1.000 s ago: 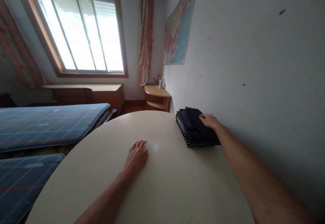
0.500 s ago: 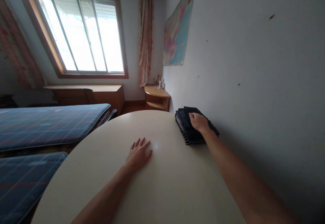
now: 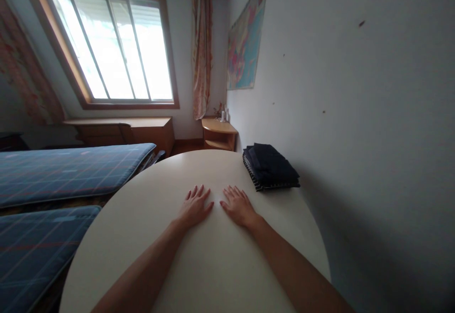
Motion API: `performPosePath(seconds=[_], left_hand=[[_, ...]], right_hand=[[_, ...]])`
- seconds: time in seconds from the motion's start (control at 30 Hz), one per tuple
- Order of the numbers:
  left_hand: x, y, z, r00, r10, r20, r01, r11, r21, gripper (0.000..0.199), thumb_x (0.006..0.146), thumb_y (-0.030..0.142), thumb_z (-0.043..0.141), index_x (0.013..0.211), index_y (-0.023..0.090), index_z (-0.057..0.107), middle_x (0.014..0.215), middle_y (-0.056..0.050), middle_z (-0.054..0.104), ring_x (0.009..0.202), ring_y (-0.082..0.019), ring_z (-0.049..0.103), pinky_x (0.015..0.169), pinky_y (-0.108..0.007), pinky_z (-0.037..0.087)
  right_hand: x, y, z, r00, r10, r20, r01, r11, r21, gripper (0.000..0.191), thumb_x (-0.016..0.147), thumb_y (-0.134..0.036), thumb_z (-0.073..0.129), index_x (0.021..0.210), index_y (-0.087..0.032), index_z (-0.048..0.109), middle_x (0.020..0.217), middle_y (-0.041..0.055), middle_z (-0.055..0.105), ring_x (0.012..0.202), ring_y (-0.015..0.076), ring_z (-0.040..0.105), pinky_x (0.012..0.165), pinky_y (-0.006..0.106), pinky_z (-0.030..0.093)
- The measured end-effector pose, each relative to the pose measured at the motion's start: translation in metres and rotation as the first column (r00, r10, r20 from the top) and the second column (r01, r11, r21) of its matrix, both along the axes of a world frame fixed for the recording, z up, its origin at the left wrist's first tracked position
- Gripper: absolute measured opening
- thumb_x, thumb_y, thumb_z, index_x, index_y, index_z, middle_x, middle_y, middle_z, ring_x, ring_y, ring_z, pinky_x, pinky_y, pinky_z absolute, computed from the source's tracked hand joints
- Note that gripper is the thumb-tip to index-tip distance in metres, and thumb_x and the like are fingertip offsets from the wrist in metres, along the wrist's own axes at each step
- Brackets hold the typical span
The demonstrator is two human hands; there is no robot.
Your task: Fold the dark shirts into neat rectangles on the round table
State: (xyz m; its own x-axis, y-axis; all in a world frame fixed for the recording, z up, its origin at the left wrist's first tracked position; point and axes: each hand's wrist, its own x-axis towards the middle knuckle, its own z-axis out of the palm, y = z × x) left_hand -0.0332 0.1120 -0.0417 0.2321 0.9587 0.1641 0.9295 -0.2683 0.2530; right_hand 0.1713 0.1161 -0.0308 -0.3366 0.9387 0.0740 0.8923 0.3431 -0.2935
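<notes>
My left hand [image 3: 195, 207] lies flat on the round white table [image 3: 209, 265], its fingers spread and nothing in it. Beside it, my right hand [image 3: 239, 206] also rests palm down on the tabletop with fingers apart. A small gap separates the two thumbs. Beyond my right hand, near the table's right edge by the wall, sits a stack of folded dark cloth [image 3: 273, 164]. Its top piece is dark navy or black, and a striped black-and-white piece shows underneath. Neither hand touches the stack.
The white wall [image 3: 341, 67] runs close along the table's right side. Two blue plaid padded surfaces [image 3: 71, 171] lie to the left. Under the window [image 3: 117, 48] stands a wooden desk [image 3: 152, 130], with a corner shelf [image 3: 218, 126] to its right.
My right hand has let go of the folded dark cloth and moved left and nearer, down onto the table beside my left hand. The left hand has stayed in place.
</notes>
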Motion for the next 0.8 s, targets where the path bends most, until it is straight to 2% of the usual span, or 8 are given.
performPosePath(seconds=[0.2,0.4,0.5,0.57,0.63,0.73,0.8], left_hand=[[-0.002,0.003,-0.003,0.999,0.000,-0.053,-0.002,0.999,-0.034,0.061,0.096,0.051,0.041,0.151,0.024,0.037,0.161,-0.010,0.026,0.149,-0.032,0.017,0.119,-0.048,0.016],[-0.002,0.002,0.000,0.996,0.003,-0.092,-0.008,0.998,-0.055,0.062,0.097,0.054,0.038,0.152,0.025,0.035,0.162,-0.009,0.024,0.150,-0.031,0.016,0.120,-0.046,0.015],[0.002,-0.002,0.006,0.996,0.018,-0.090,-0.023,0.998,-0.055,0.061,0.096,0.052,0.039,0.151,0.024,0.037,0.161,-0.009,0.026,0.149,-0.031,0.018,0.120,-0.046,0.017],[0.007,-0.007,0.010,0.995,0.047,-0.093,-0.052,0.997,-0.054,0.059,0.097,0.048,0.039,0.150,0.023,0.038,0.161,-0.009,0.028,0.148,-0.031,0.020,0.119,-0.046,0.019],[0.014,-0.014,0.014,0.992,0.076,-0.103,-0.082,0.995,-0.055,0.056,0.098,0.043,0.037,0.149,0.021,0.040,0.160,-0.010,0.030,0.148,-0.032,0.023,0.119,-0.047,0.022],[0.025,-0.025,0.019,0.990,0.080,-0.117,-0.087,0.994,-0.065,0.053,0.098,0.037,0.035,0.147,0.019,0.043,0.158,-0.011,0.033,0.146,-0.034,0.026,0.117,-0.047,0.025],[0.033,-0.033,0.020,0.992,0.060,-0.110,-0.068,0.995,-0.072,0.052,0.097,0.034,0.036,0.146,0.018,0.043,0.158,-0.012,0.034,0.146,-0.034,0.027,0.117,-0.046,0.026]], right_hand=[[0.006,0.002,0.010,1.000,0.021,-0.007,-0.022,0.999,-0.043,0.065,0.096,-0.053,0.037,0.151,-0.019,0.039,0.160,0.0090,0.028,0.149,0.0260,0.020,0.120,0.043,0.011],[0.006,0.004,0.000,0.999,0.033,-0.029,-0.033,0.999,-0.014,0.064,0.095,-0.054,0.040,0.149,-0.019,0.042,0.159,0.0094,0.032,0.147,0.0281,0.023,0.119,0.045,0.014],[0.009,0.009,0.001,0.998,0.052,-0.046,-0.048,0.996,0.072,0.058,0.094,-0.048,0.046,0.142,-0.017,0.051,0.152,0.0115,0.043,0.141,0.0271,0.035,0.117,0.042,0.022],[0.015,0.014,0.008,0.996,0.040,-0.082,-0.023,0.979,0.201,0.047,0.093,-0.037,0.047,0.134,-0.015,0.058,0.144,0.0118,0.053,0.133,0.0242,0.044,0.113,0.037,0.028],[0.026,0.019,0.018,0.991,-0.009,-0.134,0.060,0.924,0.379,0.041,0.092,-0.026,0.045,0.128,-0.016,0.061,0.138,0.0110,0.057,0.128,0.0227,0.048,0.110,0.036,0.031],[0.051,0.025,0.031,0.972,-0.121,-0.201,0.221,0.762,0.609,0.042,0.093,-0.021,0.039,0.130,-0.016,0.058,0.141,0.0111,0.054,0.132,0.0243,0.043,0.110,0.039,0.029],[0.071,0.029,0.033,0.947,-0.223,-0.230,0.320,0.660,0.680,0.046,0.094,-0.025,0.040,0.137,-0.016,0.052,0.147,0.0122,0.047,0.137,0.0269,0.036,0.111,0.043,0.025]])
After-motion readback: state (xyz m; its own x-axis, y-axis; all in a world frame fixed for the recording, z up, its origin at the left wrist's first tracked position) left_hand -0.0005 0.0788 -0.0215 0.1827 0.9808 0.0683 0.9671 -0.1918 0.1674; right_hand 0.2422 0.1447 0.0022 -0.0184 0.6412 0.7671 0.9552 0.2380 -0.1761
